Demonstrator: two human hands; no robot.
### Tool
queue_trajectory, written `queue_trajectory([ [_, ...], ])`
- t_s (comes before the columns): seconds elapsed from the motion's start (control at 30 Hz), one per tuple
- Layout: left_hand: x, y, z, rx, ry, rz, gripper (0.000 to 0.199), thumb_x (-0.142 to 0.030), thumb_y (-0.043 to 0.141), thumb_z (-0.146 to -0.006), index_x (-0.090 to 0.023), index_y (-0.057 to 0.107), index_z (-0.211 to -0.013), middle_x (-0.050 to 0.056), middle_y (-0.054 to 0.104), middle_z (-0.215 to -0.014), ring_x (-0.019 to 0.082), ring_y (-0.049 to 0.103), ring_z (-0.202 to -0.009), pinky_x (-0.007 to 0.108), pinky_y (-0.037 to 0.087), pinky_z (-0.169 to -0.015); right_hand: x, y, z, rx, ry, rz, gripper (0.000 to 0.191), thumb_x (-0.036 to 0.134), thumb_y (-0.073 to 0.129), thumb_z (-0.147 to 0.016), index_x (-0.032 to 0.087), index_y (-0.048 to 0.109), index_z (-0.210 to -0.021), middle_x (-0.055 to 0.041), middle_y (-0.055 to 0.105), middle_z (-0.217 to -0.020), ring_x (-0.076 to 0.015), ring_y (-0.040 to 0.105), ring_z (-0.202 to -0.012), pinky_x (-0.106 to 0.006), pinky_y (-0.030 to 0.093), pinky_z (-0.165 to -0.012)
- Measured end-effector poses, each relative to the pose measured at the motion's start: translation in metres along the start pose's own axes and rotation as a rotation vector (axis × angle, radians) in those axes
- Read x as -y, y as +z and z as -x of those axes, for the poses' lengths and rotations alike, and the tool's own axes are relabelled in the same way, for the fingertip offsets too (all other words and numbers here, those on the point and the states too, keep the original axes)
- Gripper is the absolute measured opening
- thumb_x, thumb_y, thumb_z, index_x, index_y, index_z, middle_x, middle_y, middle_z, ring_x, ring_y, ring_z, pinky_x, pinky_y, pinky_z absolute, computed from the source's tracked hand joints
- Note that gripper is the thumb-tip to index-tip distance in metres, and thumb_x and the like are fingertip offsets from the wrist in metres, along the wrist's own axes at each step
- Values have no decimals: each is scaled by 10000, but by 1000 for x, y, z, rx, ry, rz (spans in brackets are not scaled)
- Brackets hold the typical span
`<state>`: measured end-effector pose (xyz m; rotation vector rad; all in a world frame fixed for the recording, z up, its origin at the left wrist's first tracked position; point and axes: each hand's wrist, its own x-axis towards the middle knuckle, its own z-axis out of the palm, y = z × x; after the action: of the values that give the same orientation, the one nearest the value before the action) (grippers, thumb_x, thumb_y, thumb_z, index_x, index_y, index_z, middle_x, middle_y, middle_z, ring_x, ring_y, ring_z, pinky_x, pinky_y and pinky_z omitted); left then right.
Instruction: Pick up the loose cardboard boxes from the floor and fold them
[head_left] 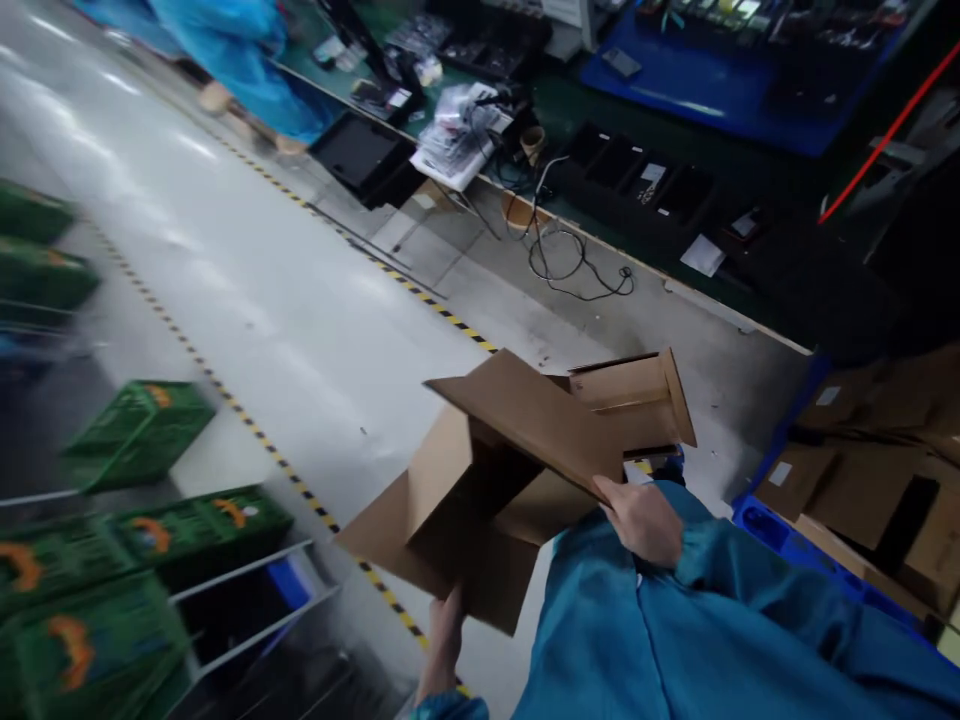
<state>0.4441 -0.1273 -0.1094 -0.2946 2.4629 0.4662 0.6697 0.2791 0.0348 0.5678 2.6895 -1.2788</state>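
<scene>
1. Cardboard box point(495, 480) held open-mouthed at near centre, above the grey floor point(300, 320), flaps splayed outward.
2. Right hand point(641, 520) on the near right edge of the box, fingers closed over the end of the top flap, blue sleeve point(750, 620) running off to the near right.
3. Left hand point(444, 635) under the near bottom flap, touching the cardboard; fingers mostly hidden behind the flap, so grip not clear enough to tell.
4. Second small open carton point(637, 395) just beyond the held box, to the right, lying on its side.
5. Green crates point(135, 430) stacked on racks at the left, blurred.
6. Yellow-and-black striped line point(247, 420) across the floor between crates and box.
7. Long workbench point(600, 150) at the far side, with black trays, papers and a dangling black cable point(570, 260).
8. More flattened and open cardboard boxes point(877, 470) at the right, over a blue pallet point(795, 545).
9. Another person in a blue coat point(240, 60) at the far left, beside the bench.
</scene>
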Motion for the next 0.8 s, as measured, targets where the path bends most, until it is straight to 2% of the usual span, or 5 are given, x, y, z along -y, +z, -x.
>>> queue_trajectory([
  [0.1,-56,26,49,-18,20,105,600,-560,545,-832,-37,656,-1104,177,695,-1098,297,635,-1104,316,554,-815,-63,-15,28,-82,144,49,422,326,350,-997,189,483,-1374,-107,706,-1046,-224,678,-920,-297,469,-786],
  [0.27,-164,85,106,68,354,74,589,-643,526,-793,-76,687,-770,118,678,-712,256,657,-768,292,490,-617,-195,-30,53,-85,547,217,406,320,325,-1008,114,605,-1217,-158,712,-915,-242,679,-823,-294,412,-692],
  [0.37,-205,100,127,65,415,60,577,-655,562,-758,-100,623,-614,62,570,-549,189,577,-603,253,392,-518,-246,-40,78,-76,597,218,352,297,369,-998,87,650,-1034,-176,705,-899,-243,673,-838,-290,378,-675],
  [0.57,-213,108,156,-10,518,-24,555,-613,457,-851,-116,560,-627,28,500,-541,133,468,-555,238,293,-501,-280,-32,134,-199,585,172,428,394,302,-1014,110,605,-1119,-150,696,-872,-238,658,-818,-299,366,-680],
  [0.8,-250,160,140,38,595,-184,331,-314,490,-857,-109,572,-610,70,556,-566,137,492,-573,254,289,-554,-287,-8,93,-40,597,145,321,256,381,-974,83,652,-993,-192,700,-917,-238,663,-848,-296,369,-684],
])
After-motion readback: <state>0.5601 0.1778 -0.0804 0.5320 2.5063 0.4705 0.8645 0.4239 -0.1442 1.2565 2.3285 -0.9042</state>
